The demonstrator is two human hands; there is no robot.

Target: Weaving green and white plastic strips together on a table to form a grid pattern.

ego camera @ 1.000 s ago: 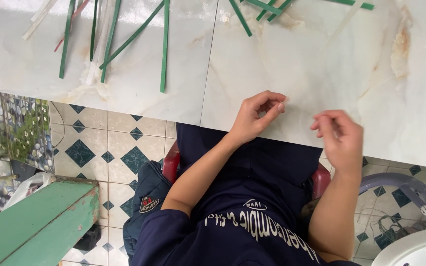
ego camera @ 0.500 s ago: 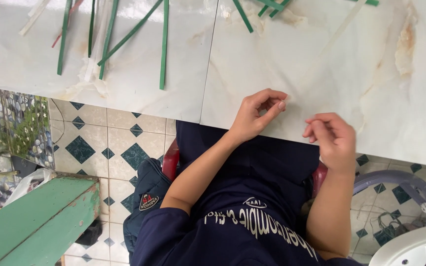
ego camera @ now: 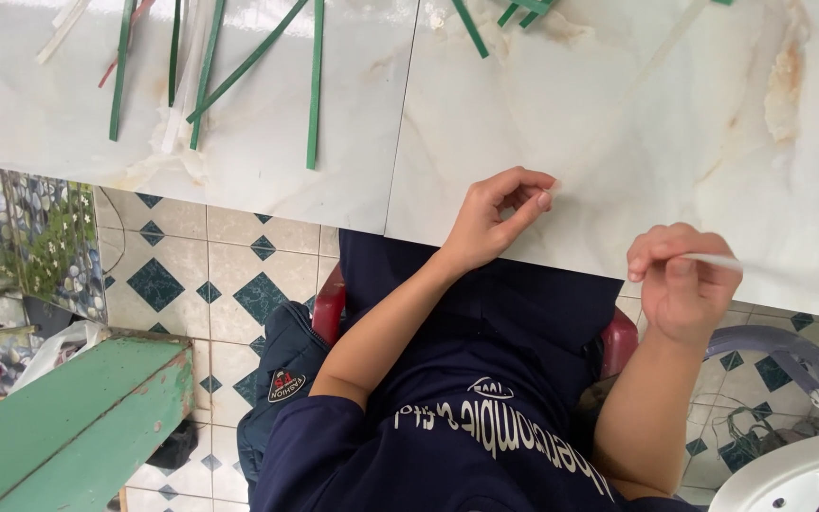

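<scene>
Now two hands: right hand (ego camera: 680, 284) pinches one white strip (ego camera: 718, 261); left hand (ego camera: 495, 216) empty.

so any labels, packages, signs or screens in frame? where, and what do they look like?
Patch: small shield-shaped badge, red and white, on the dark blue bag by the floor, lower middle.
Shirt print: curved line of white lettering with a small white emblem above, on the dark blue shirt.
No packages, signs or screens.
</scene>
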